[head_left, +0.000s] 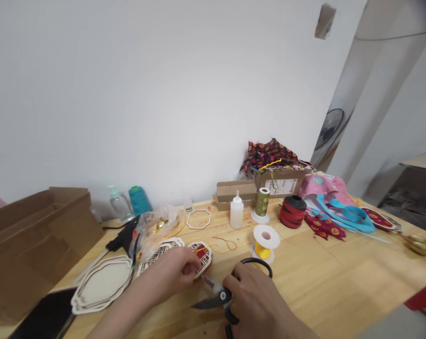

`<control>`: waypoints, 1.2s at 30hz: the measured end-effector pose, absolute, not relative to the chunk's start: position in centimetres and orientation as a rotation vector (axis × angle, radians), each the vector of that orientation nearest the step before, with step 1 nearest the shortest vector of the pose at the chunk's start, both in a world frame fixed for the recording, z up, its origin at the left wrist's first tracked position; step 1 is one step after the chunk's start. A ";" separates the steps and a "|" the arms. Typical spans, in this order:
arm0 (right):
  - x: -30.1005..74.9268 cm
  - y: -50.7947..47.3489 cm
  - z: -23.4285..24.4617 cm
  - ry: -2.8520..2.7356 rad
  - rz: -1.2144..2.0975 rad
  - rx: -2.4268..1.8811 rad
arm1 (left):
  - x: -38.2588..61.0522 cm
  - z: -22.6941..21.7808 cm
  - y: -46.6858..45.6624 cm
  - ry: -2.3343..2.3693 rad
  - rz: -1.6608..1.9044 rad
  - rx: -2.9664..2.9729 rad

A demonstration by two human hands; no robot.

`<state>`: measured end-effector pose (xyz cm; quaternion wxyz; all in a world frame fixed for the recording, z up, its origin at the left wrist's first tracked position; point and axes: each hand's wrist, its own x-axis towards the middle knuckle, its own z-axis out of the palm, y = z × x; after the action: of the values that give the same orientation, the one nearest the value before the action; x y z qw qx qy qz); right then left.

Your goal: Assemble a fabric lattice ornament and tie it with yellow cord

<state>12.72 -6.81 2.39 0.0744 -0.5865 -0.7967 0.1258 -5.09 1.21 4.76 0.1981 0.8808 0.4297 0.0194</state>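
My right hand [253, 294] grips black-handled scissors [222, 295], whose blades are parted and point left. Left of them, my left hand [182, 268] is closed in a pinch at the near edge of a cream lattice ornament with red backing [206, 254]. Whatever lies between its fingertips is hidden. Yellow thread [221, 247] runs across the ornament toward a white spool of yellow thread [263, 249] beyond the scissors. More lattice pieces [175, 242] lie partly covered behind my left wrist.
Stacked cream frames [103, 285] and a cardboard box [39, 245] are at left. Behind stand a squeeze bottle [237, 213], an olive thread spool [262, 205] and a red-and-black spool [292, 212]. Pink and blue fabric [325, 193] lies at right, near a fabric-filled box [281, 183].
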 end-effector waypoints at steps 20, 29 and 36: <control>14.0 -6.6 2.0 -2.062 0.440 -1.884 | -5.0 2.7 0.2 1.132 0.304 2.391; 14.7 -6.9 3.3 -2.036 0.577 -1.775 | -6.0 2.9 0.7 1.053 0.394 2.246; 14.1 -7.1 3.7 -1.994 0.383 -1.848 | -6.5 3.1 0.8 0.976 0.410 2.127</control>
<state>14.06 -7.13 3.71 0.1967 -0.6599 -0.7122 0.1368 -6.50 0.85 3.06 0.3735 0.8304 0.3811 0.1600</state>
